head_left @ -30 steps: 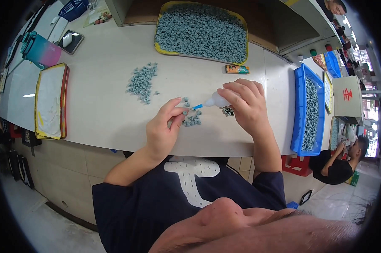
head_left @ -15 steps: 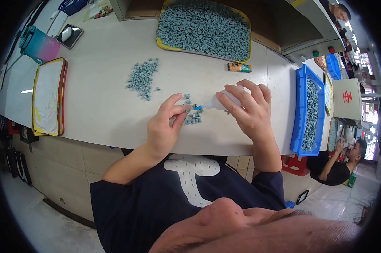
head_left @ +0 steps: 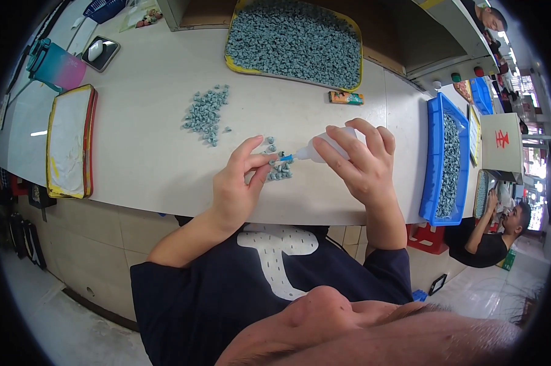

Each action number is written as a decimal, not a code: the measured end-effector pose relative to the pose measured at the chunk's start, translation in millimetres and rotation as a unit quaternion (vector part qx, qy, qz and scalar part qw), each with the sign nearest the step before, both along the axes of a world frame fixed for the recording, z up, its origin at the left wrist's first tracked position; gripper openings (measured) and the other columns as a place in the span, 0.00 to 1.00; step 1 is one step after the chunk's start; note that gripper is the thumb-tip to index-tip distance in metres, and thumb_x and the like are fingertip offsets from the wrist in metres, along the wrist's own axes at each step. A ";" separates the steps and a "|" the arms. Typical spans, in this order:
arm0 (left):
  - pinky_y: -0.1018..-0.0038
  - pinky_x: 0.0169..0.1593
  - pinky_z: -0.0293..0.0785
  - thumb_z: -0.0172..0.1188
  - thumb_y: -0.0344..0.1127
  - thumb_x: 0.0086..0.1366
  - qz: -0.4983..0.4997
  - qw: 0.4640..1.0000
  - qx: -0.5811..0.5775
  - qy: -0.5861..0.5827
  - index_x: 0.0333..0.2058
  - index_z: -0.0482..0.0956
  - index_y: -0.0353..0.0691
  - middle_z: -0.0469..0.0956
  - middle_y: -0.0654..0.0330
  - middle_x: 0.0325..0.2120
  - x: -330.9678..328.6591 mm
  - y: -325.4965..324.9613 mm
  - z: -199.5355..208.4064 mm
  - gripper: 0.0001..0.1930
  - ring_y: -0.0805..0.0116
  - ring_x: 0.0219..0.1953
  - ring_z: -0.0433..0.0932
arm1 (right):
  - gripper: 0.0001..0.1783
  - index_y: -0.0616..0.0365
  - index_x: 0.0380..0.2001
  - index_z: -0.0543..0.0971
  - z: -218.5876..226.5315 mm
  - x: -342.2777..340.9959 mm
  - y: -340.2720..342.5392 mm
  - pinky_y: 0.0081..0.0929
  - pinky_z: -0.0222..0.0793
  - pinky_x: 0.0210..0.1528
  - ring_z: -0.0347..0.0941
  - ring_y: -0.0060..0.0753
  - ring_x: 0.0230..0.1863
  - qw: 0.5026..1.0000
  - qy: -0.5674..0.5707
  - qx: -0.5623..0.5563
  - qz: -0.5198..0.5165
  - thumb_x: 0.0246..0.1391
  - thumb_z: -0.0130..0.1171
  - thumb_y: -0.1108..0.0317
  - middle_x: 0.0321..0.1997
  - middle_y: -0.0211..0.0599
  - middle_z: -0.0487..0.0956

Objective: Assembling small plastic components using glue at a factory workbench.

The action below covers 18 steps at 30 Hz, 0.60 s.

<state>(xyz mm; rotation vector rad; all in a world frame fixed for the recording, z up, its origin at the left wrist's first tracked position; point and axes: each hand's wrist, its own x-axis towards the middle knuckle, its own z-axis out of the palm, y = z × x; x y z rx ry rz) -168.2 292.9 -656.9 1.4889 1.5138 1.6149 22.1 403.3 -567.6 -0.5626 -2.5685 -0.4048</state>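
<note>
My left hand [head_left: 236,183] pinches a tiny grey-green piece [head_left: 273,163] between thumb and forefinger, partly hidden by the fingertips. With my right hand [head_left: 368,165] I grip a white squeeze bottle [head_left: 312,153], tilted on its side so its blue nozzle tip [head_left: 286,158] points left at the pinched piece. Whether the tip touches it, I cannot tell. Just beneath the nozzle, several similar small pieces [head_left: 280,174] sit close together on the table. A loose pile of the same pieces [head_left: 205,113] lies farther off to the left.
A yellow-rimmed tray [head_left: 236,66] full of grey-green pieces stands at the back, with a small orange-and-green box [head_left: 346,98] before it. At right is a blue bin [head_left: 432,161]; at left, stacked trays [head_left: 70,143], a phone [head_left: 108,53] and a teal-pink bottle [head_left: 61,68]. A co-worker [head_left: 489,235] sits beyond the right edge.
The bottle and my right hand have shifted very slightly to the right. My left hand keeps almost the same place and pinch.
</note>
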 end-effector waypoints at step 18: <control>0.79 0.36 0.78 0.61 0.19 0.57 -0.017 1.000 -0.003 -0.020 0.56 0.62 0.37 0.83 0.54 0.33 24.6 1.1 10.9 0.28 0.68 0.33 0.84 | 0.21 0.58 0.48 0.71 -41.7 0.2 32.7 0.31 0.68 0.53 0.76 0.38 0.46 0.817 0.214 -0.533 -0.051 0.50 0.63 0.74 0.50 0.36 0.79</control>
